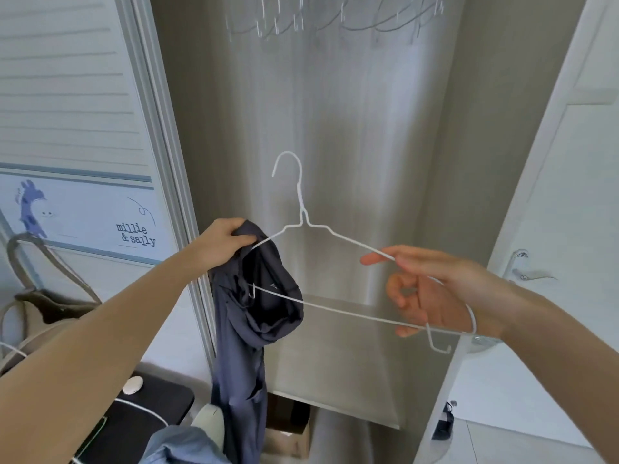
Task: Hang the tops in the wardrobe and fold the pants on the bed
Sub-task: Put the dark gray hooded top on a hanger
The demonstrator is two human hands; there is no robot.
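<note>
A white wire hanger (303, 216) is held up in front of the open wardrobe (335, 112). My right hand (432, 289) grips its right shoulder and bottom bar. My left hand (224, 244) pinches the collar of a dark grey-blue top (254, 316) at the hanger's left end. The hanger's left tip sits inside the top's neck opening. The rest of the top hangs straight down. Several bare wire hangers (335, 18) hang on the rail at the top of the wardrobe.
The wardrobe's white door (549, 195) stands open on the right, with a handle (522, 269). A beige bag (43, 313) hangs on the left wall. A black case (140, 416) and light blue cloth (181, 443) lie below. A cardboard box (288, 433) sits on the wardrobe floor.
</note>
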